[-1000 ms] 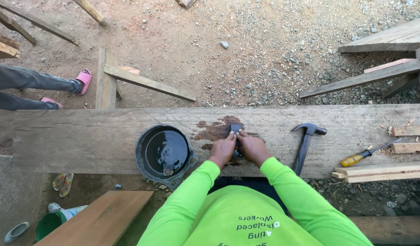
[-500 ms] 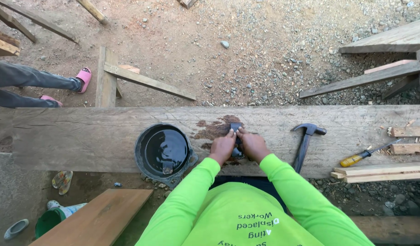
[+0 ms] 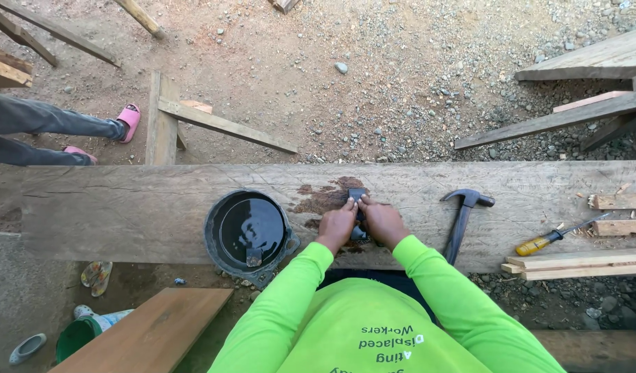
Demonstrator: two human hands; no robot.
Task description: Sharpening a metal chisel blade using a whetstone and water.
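Both hands curl shut around one small dark block, flat and rectangular, pressed on the plank. Left hand fingers wrap its left edge, right hand fingers its right edge; thumbs meet near the middle. The block's near part is hidden by the hands. The block sits at the plank's middle, on a dark wet stain in the wood. The plank is thick, grey, rough-sawn, cracked along the grain, lying across the view.

Just left of the hands, a round black basin of dark liquid sits at the plank's near edge. To the right lies a claw hammer, dark metal head and handle. Farther right, a screwdriver with yellow handle, beside pale wood strips.

Sleeves are bright green. Ground beyond is reddish dirt and gravel with loose timber. At far left, another person's legs in grey trousers and pink sandals.
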